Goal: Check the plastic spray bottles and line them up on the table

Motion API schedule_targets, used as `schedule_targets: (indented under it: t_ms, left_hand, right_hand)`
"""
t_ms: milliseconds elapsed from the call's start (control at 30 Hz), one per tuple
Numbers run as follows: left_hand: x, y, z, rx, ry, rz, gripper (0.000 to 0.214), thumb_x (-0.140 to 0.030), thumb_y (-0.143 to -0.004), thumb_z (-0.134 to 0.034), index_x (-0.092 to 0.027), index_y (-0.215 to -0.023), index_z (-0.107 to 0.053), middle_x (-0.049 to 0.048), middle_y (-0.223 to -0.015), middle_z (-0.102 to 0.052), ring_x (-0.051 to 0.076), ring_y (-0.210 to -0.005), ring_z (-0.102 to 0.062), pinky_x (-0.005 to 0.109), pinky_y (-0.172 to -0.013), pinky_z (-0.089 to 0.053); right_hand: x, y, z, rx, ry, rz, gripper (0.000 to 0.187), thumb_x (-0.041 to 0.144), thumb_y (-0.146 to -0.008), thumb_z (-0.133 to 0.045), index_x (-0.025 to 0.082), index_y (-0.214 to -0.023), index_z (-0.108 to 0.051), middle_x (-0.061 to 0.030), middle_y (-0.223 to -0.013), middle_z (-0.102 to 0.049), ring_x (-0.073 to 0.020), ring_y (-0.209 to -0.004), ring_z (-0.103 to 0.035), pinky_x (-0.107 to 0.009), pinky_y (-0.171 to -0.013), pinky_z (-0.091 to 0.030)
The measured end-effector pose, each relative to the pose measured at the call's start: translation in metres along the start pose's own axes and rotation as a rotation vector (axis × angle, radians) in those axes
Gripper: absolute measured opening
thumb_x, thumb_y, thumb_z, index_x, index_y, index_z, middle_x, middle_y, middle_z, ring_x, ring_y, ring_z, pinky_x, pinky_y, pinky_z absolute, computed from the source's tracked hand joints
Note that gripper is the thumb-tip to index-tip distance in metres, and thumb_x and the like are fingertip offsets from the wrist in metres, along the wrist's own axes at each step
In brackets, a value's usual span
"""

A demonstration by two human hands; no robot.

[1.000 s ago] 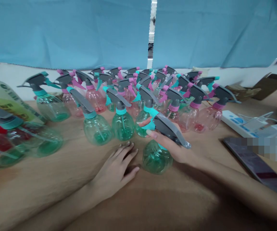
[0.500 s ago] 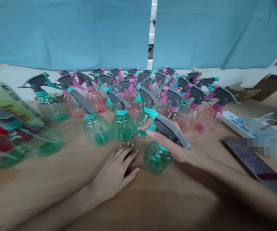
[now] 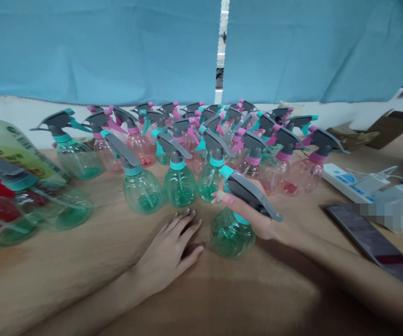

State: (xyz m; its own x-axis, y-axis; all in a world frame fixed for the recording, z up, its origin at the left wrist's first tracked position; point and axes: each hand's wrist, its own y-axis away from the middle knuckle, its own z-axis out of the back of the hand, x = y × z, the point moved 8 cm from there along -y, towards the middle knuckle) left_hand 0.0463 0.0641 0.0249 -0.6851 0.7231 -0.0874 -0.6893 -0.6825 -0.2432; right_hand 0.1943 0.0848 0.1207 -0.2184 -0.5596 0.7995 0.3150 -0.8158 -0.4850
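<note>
My right hand (image 3: 253,217) grips a green spray bottle (image 3: 231,231) by its neck, fingers curled under the grey trigger head (image 3: 252,196). The bottle stands on the wooden table (image 3: 82,261), tilted slightly. My left hand (image 3: 170,249) rests flat on the table just left of that bottle, fingers stretched out and holding nothing. Right behind my hands stands a crowd of several green and pink spray bottles (image 3: 201,149) with grey heads.
A large labelled bottle (image 3: 9,149) and lying green bottles (image 3: 58,207) sit at the far left. A white power strip (image 3: 344,179) and a dark flat device (image 3: 372,242) lie at the right. A blue curtain (image 3: 117,46) hangs behind the table.
The green bottle in my right hand has shifted slightly right and toward me. My left hand has stayed flat in place.
</note>
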Motion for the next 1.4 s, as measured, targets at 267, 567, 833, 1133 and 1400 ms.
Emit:
schedule_targets:
  t_ms: [267, 567, 833, 1133, 1400]
  left_hand:
    - [-0.0012, -0.0011, 0.0031, -0.009, 0.027, -0.002, 0.049, -0.041, -0.096, -0.047, -0.014, -0.136, -0.045, 0.0144, -0.140, -0.047, 0.030, -0.131, -0.040, 0.047, -0.105, -0.037]
    - [0.0010, -0.0001, 0.0001, -0.005, 0.033, 0.010, 0.049, -0.042, -0.096, -0.048, -0.015, -0.136, -0.044, 0.0137, -0.142, -0.045, 0.028, -0.133, -0.039, 0.046, -0.107, -0.034]
    - [0.0007, -0.0002, 0.0006, -0.002, 0.040, 0.010, 0.048, -0.043, -0.096, -0.046, -0.018, -0.138, -0.042, 0.0121, -0.142, -0.046, 0.028, -0.132, -0.040, 0.046, -0.107, -0.035]
    - [0.0006, 0.0000, -0.0007, 0.004, 0.029, 0.003, 0.049, -0.041, -0.096, -0.048, -0.013, -0.136, -0.044, 0.0151, -0.141, -0.046, 0.029, -0.132, -0.040, 0.046, -0.105, -0.036]
    - [-0.0003, -0.0011, 0.0008, 0.010, 0.027, -0.006, 0.049, -0.040, -0.096, -0.049, -0.011, -0.135, -0.045, 0.0160, -0.141, -0.046, 0.029, -0.132, -0.040, 0.046, -0.107, -0.034]
  right_hand:
    - [-0.0067, 0.0018, -0.0035, -0.013, -0.028, -0.027, 0.022, 0.045, -0.087, -0.056, 0.027, -0.098, -0.059, 0.0037, -0.067, -0.045, -0.0126, -0.058, -0.041, -0.028, -0.056, -0.035]
    - [-0.0076, 0.0028, -0.0063, 0.003, -0.113, -0.057, 0.021, 0.041, -0.086, -0.059, 0.027, -0.102, -0.059, 0.0010, -0.083, -0.056, -0.0117, -0.062, -0.050, -0.028, -0.060, -0.042]
    - [-0.0012, 0.0021, -0.0031, -0.014, -0.060, -0.051, 0.019, 0.038, -0.086, -0.059, 0.026, -0.100, -0.061, 0.0020, -0.076, -0.053, -0.0115, -0.060, -0.046, -0.027, -0.059, -0.043]
    - [0.0006, 0.0021, -0.0036, -0.009, -0.088, -0.057, 0.018, 0.034, -0.086, -0.059, 0.024, -0.101, -0.060, 0.0040, -0.072, -0.047, -0.0094, -0.057, -0.041, -0.026, -0.054, -0.035]
    - [-0.0020, 0.0027, -0.0021, -0.034, -0.071, -0.076, 0.025, 0.038, -0.085, -0.060, 0.024, -0.105, -0.063, 0.0020, -0.073, -0.053, -0.0121, -0.060, -0.048, -0.028, -0.059, -0.041]
